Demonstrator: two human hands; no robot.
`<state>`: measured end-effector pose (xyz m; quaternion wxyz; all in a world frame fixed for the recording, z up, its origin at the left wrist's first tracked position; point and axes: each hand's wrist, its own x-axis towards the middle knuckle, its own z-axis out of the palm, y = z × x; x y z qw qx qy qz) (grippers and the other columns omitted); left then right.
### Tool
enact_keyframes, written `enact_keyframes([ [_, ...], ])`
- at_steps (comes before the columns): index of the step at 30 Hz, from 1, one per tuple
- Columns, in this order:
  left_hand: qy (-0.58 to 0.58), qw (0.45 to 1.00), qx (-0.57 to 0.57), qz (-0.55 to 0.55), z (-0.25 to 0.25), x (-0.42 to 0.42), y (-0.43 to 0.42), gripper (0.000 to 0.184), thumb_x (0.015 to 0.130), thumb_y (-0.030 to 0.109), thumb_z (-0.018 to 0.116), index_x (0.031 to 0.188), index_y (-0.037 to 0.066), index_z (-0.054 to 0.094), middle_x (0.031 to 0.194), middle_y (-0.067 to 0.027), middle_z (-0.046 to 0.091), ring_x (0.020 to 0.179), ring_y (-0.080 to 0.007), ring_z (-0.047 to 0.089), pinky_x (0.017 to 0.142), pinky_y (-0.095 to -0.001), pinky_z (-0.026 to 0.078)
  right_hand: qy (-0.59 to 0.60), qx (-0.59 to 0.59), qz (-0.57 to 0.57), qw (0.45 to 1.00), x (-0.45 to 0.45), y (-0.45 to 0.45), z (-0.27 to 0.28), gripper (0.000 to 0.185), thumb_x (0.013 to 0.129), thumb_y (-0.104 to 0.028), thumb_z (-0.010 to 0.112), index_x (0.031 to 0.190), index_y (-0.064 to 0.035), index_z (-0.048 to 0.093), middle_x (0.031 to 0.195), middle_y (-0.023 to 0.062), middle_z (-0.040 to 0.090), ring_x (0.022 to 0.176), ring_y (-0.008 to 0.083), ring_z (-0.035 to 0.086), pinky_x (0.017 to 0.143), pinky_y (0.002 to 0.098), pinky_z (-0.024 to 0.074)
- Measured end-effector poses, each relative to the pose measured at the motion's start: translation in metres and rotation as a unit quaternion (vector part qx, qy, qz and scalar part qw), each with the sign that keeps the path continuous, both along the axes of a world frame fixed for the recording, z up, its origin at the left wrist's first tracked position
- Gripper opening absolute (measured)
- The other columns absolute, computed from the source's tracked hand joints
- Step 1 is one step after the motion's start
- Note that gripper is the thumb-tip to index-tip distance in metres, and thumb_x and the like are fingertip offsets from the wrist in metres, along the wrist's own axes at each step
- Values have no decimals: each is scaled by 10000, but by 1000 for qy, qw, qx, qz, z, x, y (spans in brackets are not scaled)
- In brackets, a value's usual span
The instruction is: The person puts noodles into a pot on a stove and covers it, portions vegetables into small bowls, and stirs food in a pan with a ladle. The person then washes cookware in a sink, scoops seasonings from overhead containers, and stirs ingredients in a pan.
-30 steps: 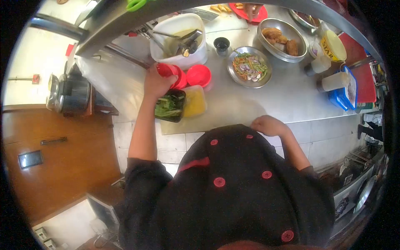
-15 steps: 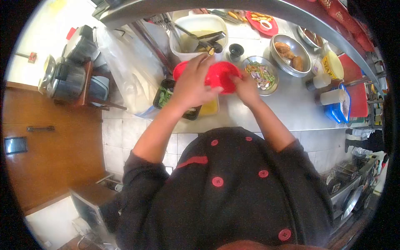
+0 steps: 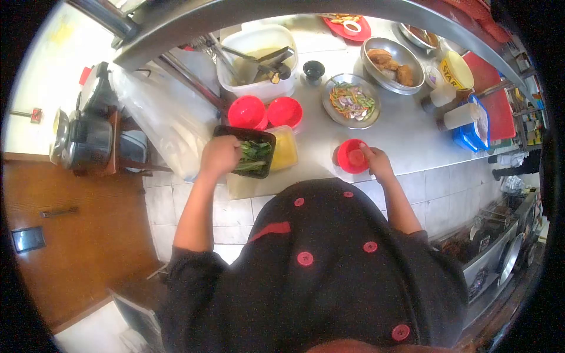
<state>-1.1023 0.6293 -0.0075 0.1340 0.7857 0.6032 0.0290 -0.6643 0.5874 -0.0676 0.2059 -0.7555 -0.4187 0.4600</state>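
While the right hand (image 3: pixel 378 163) pinches the side of a small red bowl (image 3: pixel 353 155) near the front edge of the metal surface (image 3: pixel 315 159), its grip is closed on the rim, thumb at the inside and the other fingers mostly hidden behind the wall. The bowl sits or hovers there with its opening up; whether its base touches the surface is hard to make out. The left hand (image 3: pixel 221 156) is at the left side of a black tray (image 3: pixel 272 167) of leafy greens (image 3: pixel 256 154), its fingers curled over that edge and covering part of it. How far open this grip is, and whether it has hold of the rim or a leaf, I cannot tell. Against the tray's right side is a tub (image 3: pixel 295 163) of something yellow, too smooth to identify. Just behind are two more red bowls (image 3: pixel 285 110), side by side, their insides too bright to read. Farther back, a white tub (image 3: pixel 268 90) holds cloudy liquid and dark-ended utensils, partly sunk. A metal plate (image 3: pixel 352 124) of cut vegetables lies to its right. Along the top, a metal bar (image 3: pixel 329 10) crosses the view, and a red plate (image 3: pixel 355 36) is cut off there.
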Motion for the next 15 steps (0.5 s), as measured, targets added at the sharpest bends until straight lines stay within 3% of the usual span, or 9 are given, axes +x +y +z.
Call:
enact_keyframes([
  [1, -45, 999, 16, -14, 3, -9, 1, 233, 759, 243, 662, 754, 10, 652, 738, -188, 639, 715, -343, 630, 682, -430, 499, 7, -9, -10, 1000, -1, 0, 8, 570, 891, -479, 584, 1099, 47, 649, 839, 183, 680, 790, 277, 646, 749, 372, 501],
  [4, -132, 985, -83, 73, 48, -17, 1, 197, 782, 192, 648, 762, -3, 637, 690, -150, 624, 640, -267, 605, 634, -379, 476, -209, 176, 27, 961, 23, 0, -17, 524, 890, -419, 596, 1123, 48, 636, 954, 235, 670, 890, 322, 650, 801, 395, 502],
  [5, -188, 968, -104, 131, 60, -16, -3, 172, 805, 165, 639, 768, -3, 632, 664, -81, 609, 622, -164, 565, 599, -322, 448, -217, 200, 30, 955, 20, 0, 2, 474, 887, -361, 604, 1113, 54, 633, 1024, 251, 655, 939, 350, 641, 831, 407, 501],
  [8, -276, 940, -137, 147, 63, -31, -2, 160, 817, 155, 638, 814, -4, 638, 673, -39, 615, 637, -113, 560, 591, -282, 441, -162, 276, 31, 947, 14, 9, 18, 427, 889, -326, 605, 1102, 42, 638, 1019, 237, 659, 944, 353, 639, 849, 409, 494],
  [11, -336, 915, -150, 164, 71, -26, -4, 90, 838, 95, 597, 856, 10, 621, 723, -28, 632, 638, -89, 550, 590, -241, 436, -66, 285, 92, 952, -22, 25, 42, 326, 893, -208, 626, 1103, 42, 639, 988, 173, 675, 890, 236, 655, 791, 328, 505],
  [15, -386, 893, -165, 164, 85, -17, -8, 36, 841, 54, 586, 854, 27, 606, 786, -33, 654, 660, -78, 563, 598, -227, 438, 53, 322, 293, 899, -99, 39, 97, 267, 891, -178, 625, 1067, 18, 665, 993, 169, 672, 891, 209, 647, 798, 315, 499],
])
